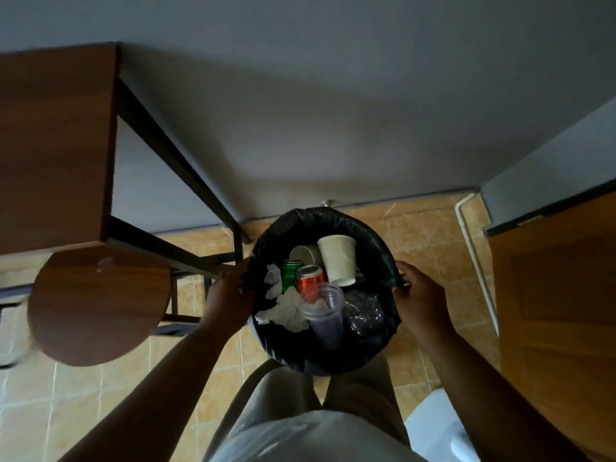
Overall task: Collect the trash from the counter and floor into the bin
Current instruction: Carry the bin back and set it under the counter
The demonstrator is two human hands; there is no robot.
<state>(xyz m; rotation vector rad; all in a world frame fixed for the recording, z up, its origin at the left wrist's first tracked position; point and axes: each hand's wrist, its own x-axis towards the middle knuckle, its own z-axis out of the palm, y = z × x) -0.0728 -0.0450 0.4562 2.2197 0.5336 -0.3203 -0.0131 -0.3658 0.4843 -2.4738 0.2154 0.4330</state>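
Note:
A round bin (373, 241) lined with a black bag stands on the tiled floor in front of me. Inside lie a white paper cup (338, 260), a second paper cup (305, 255), a green can (290, 273), a red can (309, 278), a clear plastic cup (325, 315), crumpled white tissue (288, 306) and clear plastic wrap (365, 311). My left hand (230, 295) grips the bin's left rim. My right hand (421, 295) grips the right rim, fingers curled over the bag's edge.
A wooden counter (53, 145) on a black metal frame stands at the left, with a round wooden stool (96, 308) beneath. A wooden door (560, 295) is at the right. A white pipe (473, 255) runs down the corner. The grey wall is directly behind the bin.

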